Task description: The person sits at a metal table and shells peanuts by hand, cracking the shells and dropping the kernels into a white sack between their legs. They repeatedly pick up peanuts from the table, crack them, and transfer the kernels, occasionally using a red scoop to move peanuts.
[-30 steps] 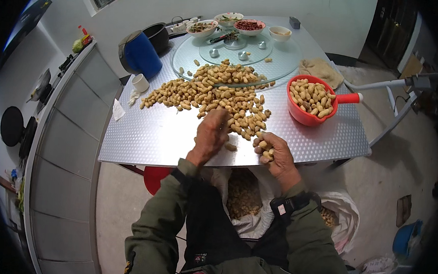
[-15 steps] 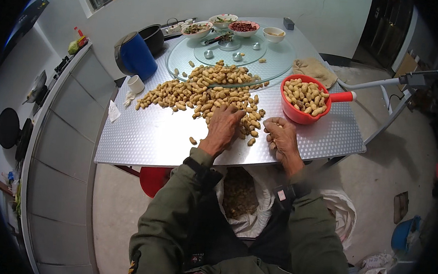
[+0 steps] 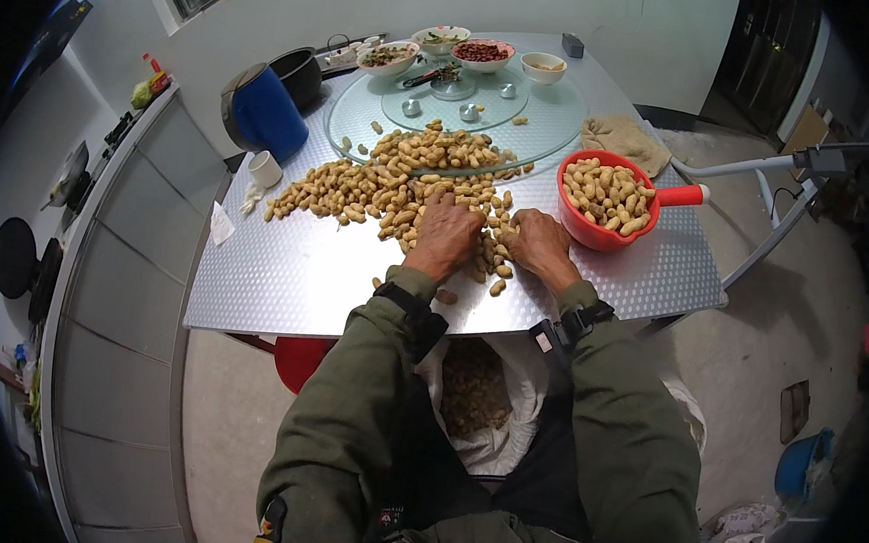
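1. the peanuts [image 3: 335, 188] lie heaped on the table [image 3: 275, 277].
2. each seems light, stiff, crackable; a gentle pinch mid-shell suits.
3. left hand [image 3: 447, 236], right hand [image 3: 541, 246]: fingers curled there, grip cannot be told.

Left hand [image 3: 444, 236]: one. Right hand [image 3: 539, 246]: one. Peanuts [image 3: 335, 188]: heaped, too many to count. Red handled scoop [image 3: 597, 240]: one. Bowls [image 3: 543, 78]: four. White cup [image 3: 265, 171]: one. Blue container [image 3: 277, 113]: one. Table [image 3: 265, 271]: one.
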The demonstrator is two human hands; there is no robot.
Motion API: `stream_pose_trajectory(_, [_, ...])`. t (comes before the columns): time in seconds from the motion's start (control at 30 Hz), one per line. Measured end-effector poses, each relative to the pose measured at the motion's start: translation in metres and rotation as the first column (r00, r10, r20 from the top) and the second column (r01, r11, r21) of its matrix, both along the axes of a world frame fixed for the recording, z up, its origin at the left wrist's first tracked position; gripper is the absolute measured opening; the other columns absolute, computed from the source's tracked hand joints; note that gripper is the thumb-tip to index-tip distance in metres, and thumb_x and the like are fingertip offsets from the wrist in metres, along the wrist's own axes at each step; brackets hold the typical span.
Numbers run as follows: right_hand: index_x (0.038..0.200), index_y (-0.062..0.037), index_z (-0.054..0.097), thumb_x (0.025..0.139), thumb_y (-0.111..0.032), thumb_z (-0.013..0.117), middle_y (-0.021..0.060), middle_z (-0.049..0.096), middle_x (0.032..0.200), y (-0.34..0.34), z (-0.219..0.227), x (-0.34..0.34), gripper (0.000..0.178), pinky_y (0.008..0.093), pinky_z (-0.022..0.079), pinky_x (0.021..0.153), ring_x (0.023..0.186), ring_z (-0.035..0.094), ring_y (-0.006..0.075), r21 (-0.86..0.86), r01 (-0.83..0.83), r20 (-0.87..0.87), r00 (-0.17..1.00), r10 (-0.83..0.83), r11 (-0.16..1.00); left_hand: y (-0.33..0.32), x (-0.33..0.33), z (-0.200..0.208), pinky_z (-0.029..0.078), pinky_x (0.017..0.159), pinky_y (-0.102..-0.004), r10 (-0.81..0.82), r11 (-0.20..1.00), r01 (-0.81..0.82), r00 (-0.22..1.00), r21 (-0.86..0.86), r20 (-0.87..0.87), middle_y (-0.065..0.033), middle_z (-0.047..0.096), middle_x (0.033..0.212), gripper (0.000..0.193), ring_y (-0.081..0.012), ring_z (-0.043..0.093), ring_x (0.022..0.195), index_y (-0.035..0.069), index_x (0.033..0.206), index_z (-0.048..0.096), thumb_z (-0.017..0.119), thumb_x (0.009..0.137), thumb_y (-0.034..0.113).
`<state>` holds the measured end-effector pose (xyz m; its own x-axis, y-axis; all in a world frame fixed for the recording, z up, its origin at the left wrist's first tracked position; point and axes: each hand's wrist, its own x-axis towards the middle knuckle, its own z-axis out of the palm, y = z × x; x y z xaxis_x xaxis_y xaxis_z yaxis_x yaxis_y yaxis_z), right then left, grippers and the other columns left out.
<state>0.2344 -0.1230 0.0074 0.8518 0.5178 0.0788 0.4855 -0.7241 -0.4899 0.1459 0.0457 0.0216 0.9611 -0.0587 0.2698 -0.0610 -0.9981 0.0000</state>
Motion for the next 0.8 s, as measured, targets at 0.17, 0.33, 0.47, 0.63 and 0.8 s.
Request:
stream_pose_trajectory(0.17, [0.094, 0.0033, 0.075, 0.085, -0.034, 0.073, 0.0279, 0.075, 0.093, -0.003, -0.003, 0.004, 0.039, 0.0512, 0.058, 0.083, 0.094, 0.075, 0.0425, 0.01, -0.017, -0.051, 0.999, 0.018, 1.0, 0.009, -0.012, -0.003, 0.044, 0.09, -0.0476, 0.049, 0.976, -0.02, 0.99, -0.216, 0.131, -0.0148, 0.068, 0.091, 0.016, -0.0355, 0.06, 0.097, 0.007, 0.102, 0.072, 0.071, 0.086, 0.012])
stream_pose_trajectory(0.33, [0.091, 0.0053, 0.073, 0.085, -0.035, 0.07, 0.0293, 0.073, 0.088, -0.017, -0.011, 0.009, 0.041, 0.0521, 0.055, 0.078, 0.084, 0.073, 0.0426, 0.201, 0.005, -0.185, 0.982, 0.033, 0.98, 0.018, -0.034, -0.007, 0.051, 0.08, -0.0454, 0.039, 0.892, 0.063, 0.976, -0.448, 0.215, -0.0164, 0.069, 0.095, 0.024, -0.0345, 0.065, 0.089, -0.001, 0.107, 0.068, 0.072, 0.095, 0.019])
stream_pose_trajectory(0.47, [0.092, 0.002, 0.071, 0.095, -0.026, 0.068, 0.0054, 0.063, 0.069, -0.034, -0.008, -0.009, 0.028, 0.0283, 0.046, 0.046, 0.058, 0.061, 0.0112, 0.582, 0.23, -0.557, 0.812, 0.176, 0.78, 0.01, -0.052, -0.008, 0.055, 0.08, -0.0384, 0.089, 0.653, 0.09, 0.977, -0.752, 0.194, -0.0116, 0.068, 0.091, 0.028, -0.0239, 0.066, 0.088, -0.004, 0.112, 0.068, 0.071, 0.096, 0.017])
stream_pose_trajectory(0.63, [0.107, 0.0018, 0.066, 0.106, -0.023, 0.063, -0.0011, 0.058, 0.074, -0.057, -0.001, -0.041, 0.025, 0.0169, 0.038, 0.037, 0.056, 0.056, 0.0032, 0.711, 0.402, -0.692, 0.542, 0.477, 0.577, -0.016, -0.073, -0.005, 0.056, 0.082, -0.0361, 0.08, 0.429, 0.114, 0.983, -0.896, 0.163, -0.0111, 0.07, 0.098, 0.032, -0.0202, 0.067, 0.091, -0.005, 0.119, 0.067, 0.07, 0.092, 0.012])
stream_pose_trajectory(0.8, [0.117, 0.001, 0.067, 0.109, -0.025, 0.061, 0.0008, 0.062, 0.077, -0.061, -0.002, -0.07, 0.028, 0.0159, 0.043, 0.04, 0.058, 0.058, 0.003, 0.777, 0.434, -0.624, 0.437, 0.647, 0.456, -0.052, -0.078, -0.007, 0.056, 0.083, -0.0332, 0.092, 0.227, 0.178, 0.975, -0.957, 0.203, -0.0107, 0.071, 0.101, 0.033, -0.0165, 0.066, 0.092, -0.006, 0.121, 0.067, 0.073, 0.093, 0.011])
